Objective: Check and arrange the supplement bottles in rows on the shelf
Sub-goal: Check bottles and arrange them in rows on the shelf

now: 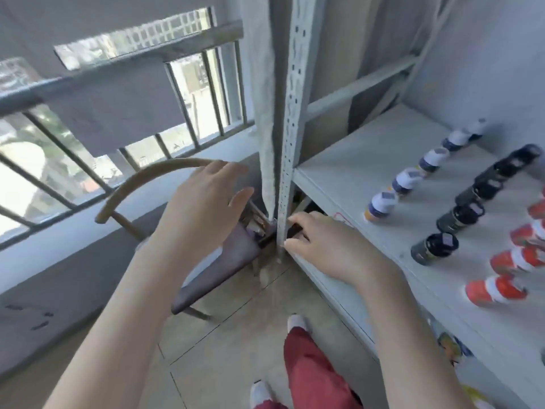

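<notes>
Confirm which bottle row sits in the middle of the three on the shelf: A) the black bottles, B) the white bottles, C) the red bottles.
A: the black bottles run in a line between the white bottles on one side and the red bottles on the other, all standing on the shelf.

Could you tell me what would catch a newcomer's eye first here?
On the pale grey metal shelf at right run three slanting rows: white-capped blue-labelled bottles, black bottles, and red-and-white bottles nearest. At centre, the open left hand hovers over a dark-seated chair; the right hand is beside the perforated shelf post.
</notes>
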